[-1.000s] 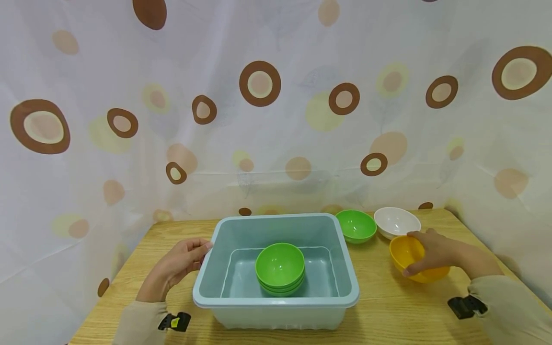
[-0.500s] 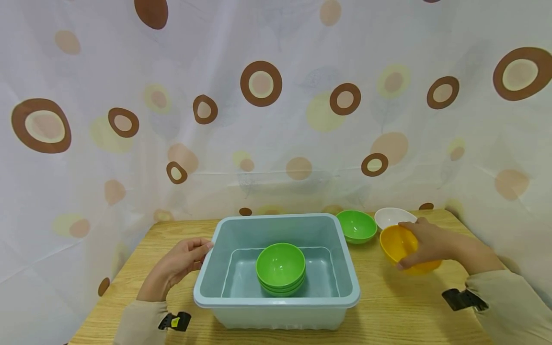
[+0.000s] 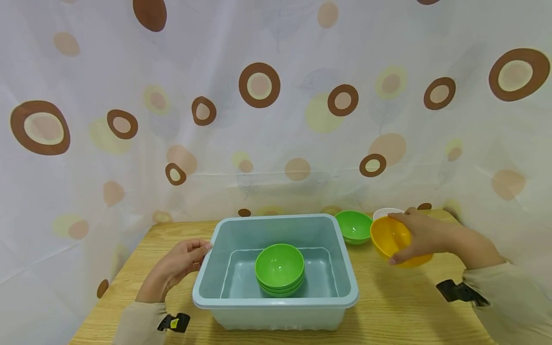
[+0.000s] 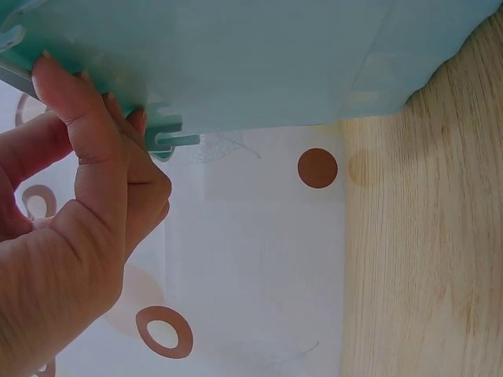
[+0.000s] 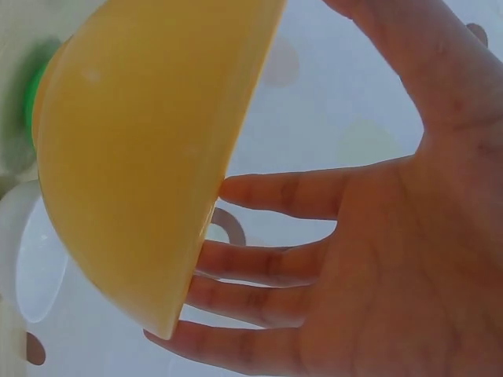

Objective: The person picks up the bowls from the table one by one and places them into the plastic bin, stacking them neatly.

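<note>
My right hand (image 3: 424,235) holds a yellow bowl (image 3: 385,239) by its rim, the thumb on the near side and the fingers on the far side. The bowl hangs tilted above the table, its opening partly facing left in the head view. In the right wrist view the fingertips (image 5: 236,188) meet the rim of the yellow bowl (image 5: 141,149). My left hand (image 3: 181,263) grips the left rim of a pale blue plastic tub (image 3: 276,303), with fingers (image 4: 94,118) curled under the rim in the left wrist view. Inside the tub sits a stack of green bowls (image 3: 279,269).
Behind the yellow bowl, a white bowl (image 3: 384,212) is mostly hidden. To its left, a green bowl (image 3: 354,227) stands close to the tub's back right corner. The wooden table (image 3: 401,306) meets a patterned curtain (image 3: 276,143) at the back.
My right hand has lifted the yellow bowl from the table and carried it left and up, so it now covers most of the white bowl. My left hand stays on the tub.
</note>
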A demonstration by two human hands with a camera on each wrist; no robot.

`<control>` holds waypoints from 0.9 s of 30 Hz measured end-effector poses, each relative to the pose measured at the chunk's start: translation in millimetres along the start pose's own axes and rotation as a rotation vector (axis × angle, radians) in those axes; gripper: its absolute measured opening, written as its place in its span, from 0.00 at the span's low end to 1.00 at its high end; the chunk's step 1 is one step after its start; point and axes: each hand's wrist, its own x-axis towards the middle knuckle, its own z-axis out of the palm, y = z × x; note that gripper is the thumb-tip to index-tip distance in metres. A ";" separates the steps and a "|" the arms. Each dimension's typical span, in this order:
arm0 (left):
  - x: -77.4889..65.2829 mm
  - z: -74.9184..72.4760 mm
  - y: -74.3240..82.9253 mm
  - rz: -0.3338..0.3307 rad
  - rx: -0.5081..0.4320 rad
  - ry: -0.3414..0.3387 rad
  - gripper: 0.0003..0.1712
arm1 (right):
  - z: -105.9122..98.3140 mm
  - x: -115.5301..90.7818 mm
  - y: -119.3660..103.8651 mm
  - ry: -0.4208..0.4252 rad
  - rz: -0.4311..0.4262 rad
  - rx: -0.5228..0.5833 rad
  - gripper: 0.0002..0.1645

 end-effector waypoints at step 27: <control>-0.7 -0.8 1.4 0.011 -0.012 -0.016 0.22 | -42.4 19.7 -59.7 0.007 -0.114 0.042 0.65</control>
